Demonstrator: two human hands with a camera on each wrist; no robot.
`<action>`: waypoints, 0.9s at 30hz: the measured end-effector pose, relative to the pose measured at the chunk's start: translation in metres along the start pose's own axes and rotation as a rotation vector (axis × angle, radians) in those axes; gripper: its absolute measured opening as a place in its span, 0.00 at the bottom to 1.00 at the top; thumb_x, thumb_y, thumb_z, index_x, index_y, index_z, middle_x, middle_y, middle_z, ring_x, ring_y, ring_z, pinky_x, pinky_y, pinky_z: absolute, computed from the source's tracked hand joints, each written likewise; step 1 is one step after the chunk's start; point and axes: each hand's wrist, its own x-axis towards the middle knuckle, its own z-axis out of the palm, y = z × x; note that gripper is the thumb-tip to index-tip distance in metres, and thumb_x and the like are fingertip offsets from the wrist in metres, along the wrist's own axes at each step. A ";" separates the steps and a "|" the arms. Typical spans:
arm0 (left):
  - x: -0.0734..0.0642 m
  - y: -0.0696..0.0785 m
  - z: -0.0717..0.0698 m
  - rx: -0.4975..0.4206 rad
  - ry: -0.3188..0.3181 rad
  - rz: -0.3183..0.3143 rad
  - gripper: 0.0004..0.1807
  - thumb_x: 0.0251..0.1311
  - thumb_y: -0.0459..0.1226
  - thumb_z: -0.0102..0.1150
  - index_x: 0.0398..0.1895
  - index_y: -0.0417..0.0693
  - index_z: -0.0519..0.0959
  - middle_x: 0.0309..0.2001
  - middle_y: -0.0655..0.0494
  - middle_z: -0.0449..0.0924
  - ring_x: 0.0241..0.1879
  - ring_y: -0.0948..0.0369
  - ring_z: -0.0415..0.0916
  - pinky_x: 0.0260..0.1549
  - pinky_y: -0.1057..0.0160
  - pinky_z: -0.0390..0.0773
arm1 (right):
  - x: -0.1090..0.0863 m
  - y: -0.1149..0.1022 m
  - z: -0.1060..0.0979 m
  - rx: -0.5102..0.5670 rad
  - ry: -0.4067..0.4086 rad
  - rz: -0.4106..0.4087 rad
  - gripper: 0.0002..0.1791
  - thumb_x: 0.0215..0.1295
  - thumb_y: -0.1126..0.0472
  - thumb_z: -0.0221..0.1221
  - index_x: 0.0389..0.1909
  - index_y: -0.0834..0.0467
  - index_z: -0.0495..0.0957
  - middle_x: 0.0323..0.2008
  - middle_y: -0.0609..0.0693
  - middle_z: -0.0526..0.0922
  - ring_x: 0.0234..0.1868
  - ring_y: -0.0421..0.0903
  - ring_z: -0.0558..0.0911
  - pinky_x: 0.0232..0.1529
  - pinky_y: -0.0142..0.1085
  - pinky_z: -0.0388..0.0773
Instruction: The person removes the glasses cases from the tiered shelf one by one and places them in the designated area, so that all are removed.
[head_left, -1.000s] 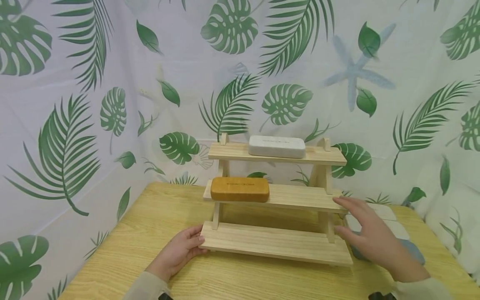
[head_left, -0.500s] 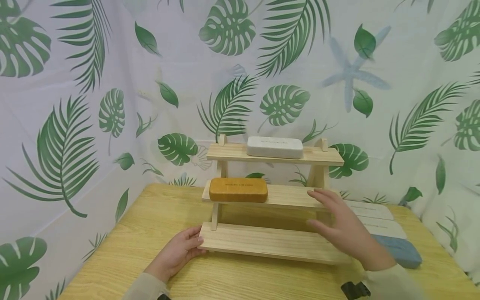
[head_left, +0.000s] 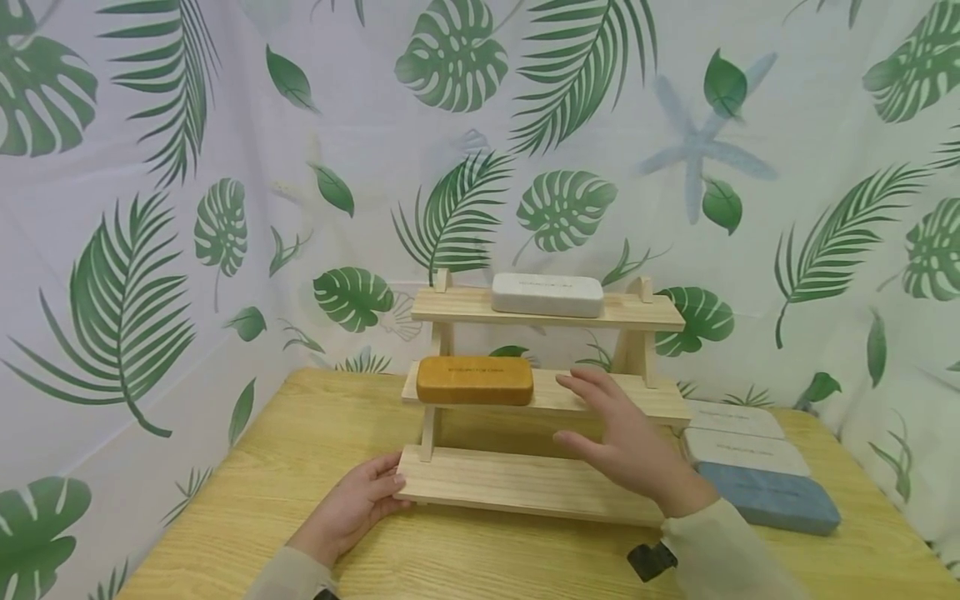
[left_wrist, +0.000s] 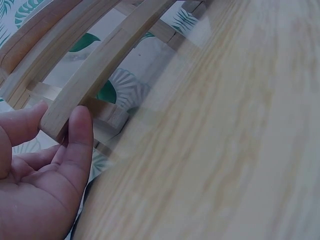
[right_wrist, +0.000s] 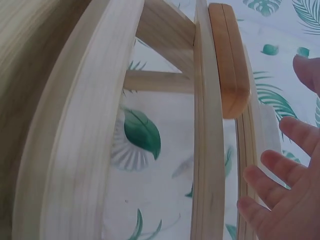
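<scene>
Head view: wooden rack (head_left: 545, 397) at centre, orange case (head_left: 475, 381) on its middle tier (head_left: 660, 402); left hand (head_left: 360, 504) lower left, grip pinching the bottom tier (head_left: 517, 483) — right hand (head_left: 626, 442) right of centre, grip wide. Left wrist: pinch at left. Right wrist: hand lower right — case upper right.

The left hand (head_left: 358, 502) pinches the left end of the bottom shelf (head_left: 525, 483) between thumb and fingers, its forearm slanting inward over the near side of the worktop (head_left: 300, 425). The right hand (head_left: 622, 442) stands in front of the middle shelf (head_left: 645, 396), on its right half, fingers pointing left and slightly upward, thumb parted below; contact with that edge cannot be told. All 5 right digits look loose and separated. Pale sleeves (head_left: 723, 554) reach both wrists.
</scene>
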 end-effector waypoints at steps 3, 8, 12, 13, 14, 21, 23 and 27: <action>-0.001 0.000 0.002 -0.005 0.008 -0.006 0.35 0.76 0.35 0.51 0.77 0.27 0.50 0.71 0.30 0.61 0.59 0.52 0.75 0.54 0.57 0.79 | 0.006 -0.003 0.007 0.008 -0.019 0.011 0.43 0.67 0.38 0.63 0.77 0.49 0.62 0.76 0.53 0.57 0.72 0.60 0.63 0.63 0.63 0.68; -0.002 0.000 0.004 -0.006 0.011 -0.009 0.35 0.76 0.35 0.51 0.77 0.26 0.50 0.71 0.29 0.61 0.59 0.51 0.74 0.55 0.56 0.79 | 0.016 -0.010 0.016 0.031 -0.036 0.033 0.43 0.66 0.40 0.65 0.77 0.51 0.62 0.77 0.54 0.55 0.73 0.60 0.62 0.66 0.62 0.66; -0.001 0.002 0.002 0.016 0.009 0.003 0.35 0.77 0.35 0.51 0.77 0.27 0.49 0.72 0.28 0.58 0.61 0.50 0.72 0.56 0.56 0.78 | 0.029 -0.012 0.021 0.011 -0.043 0.040 0.44 0.66 0.40 0.65 0.78 0.48 0.60 0.78 0.53 0.54 0.74 0.60 0.60 0.66 0.62 0.65; 0.000 0.002 0.001 0.022 0.011 0.005 0.35 0.77 0.35 0.50 0.77 0.27 0.49 0.73 0.28 0.57 0.62 0.50 0.72 0.56 0.56 0.78 | 0.034 -0.012 0.022 0.004 -0.044 0.037 0.44 0.66 0.40 0.65 0.78 0.48 0.59 0.78 0.53 0.54 0.74 0.60 0.59 0.67 0.62 0.64; 0.001 0.003 0.000 0.026 0.012 0.006 0.35 0.77 0.35 0.50 0.77 0.28 0.49 0.73 0.28 0.57 0.62 0.50 0.72 0.56 0.56 0.78 | 0.038 -0.012 0.023 -0.003 -0.044 0.031 0.44 0.66 0.40 0.65 0.79 0.48 0.59 0.78 0.53 0.54 0.74 0.60 0.59 0.67 0.62 0.64; -0.001 0.003 -0.001 0.024 0.004 0.000 0.35 0.76 0.34 0.50 0.77 0.26 0.49 0.71 0.28 0.61 0.59 0.52 0.74 0.55 0.57 0.78 | 0.059 -0.018 0.033 -0.028 -0.065 0.032 0.44 0.66 0.43 0.66 0.78 0.50 0.60 0.78 0.57 0.53 0.73 0.62 0.61 0.66 0.61 0.66; -0.002 0.002 0.000 0.025 -0.003 -0.003 0.36 0.76 0.35 0.51 0.77 0.26 0.49 0.70 0.29 0.61 0.59 0.52 0.75 0.56 0.57 0.78 | 0.064 -0.020 0.036 -0.042 -0.070 0.038 0.44 0.66 0.42 0.66 0.78 0.50 0.61 0.78 0.57 0.54 0.73 0.62 0.62 0.66 0.60 0.67; -0.003 0.000 0.001 0.013 -0.004 0.001 0.37 0.76 0.35 0.52 0.77 0.26 0.48 0.71 0.28 0.60 0.59 0.52 0.74 0.56 0.56 0.78 | 0.073 -0.025 0.041 -0.055 -0.070 0.045 0.43 0.64 0.40 0.67 0.76 0.50 0.64 0.76 0.58 0.58 0.72 0.61 0.64 0.66 0.59 0.67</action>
